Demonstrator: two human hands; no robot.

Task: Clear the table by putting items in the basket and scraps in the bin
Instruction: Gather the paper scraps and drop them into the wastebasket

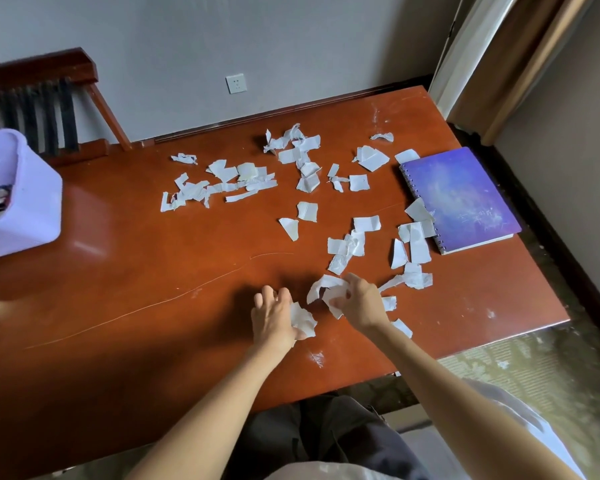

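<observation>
In the head view, a person is sitting at a reddish-brown counter [136,258] with both bare forearms reaching up from the bottom of the frame. The left hand [273,318], just below the centre of the frame, is curling around a crumpled wad [305,323] of white paper and holding it against the palm, with the fingertips resting on the wood. Just right of it, the right hand [361,303] is pinching a torn white piece [321,288] that is lifting off the surface. More paper scraps [307,211] are lying loose across the centre and upper centre of the frame, some flat and some crumpled, with several trailing down towards the right hand. A purple spiral notebook [461,199] is lying closed at the right of the frame, near the counter's right edge, with a few scraps overlapping its lower left corner. A lavender plastic container [25,202] is standing at the left edge of the frame, with dark items showing inside it. A wooden chair [49,95] is standing behind it against the grey wall, in the upper left.
</observation>
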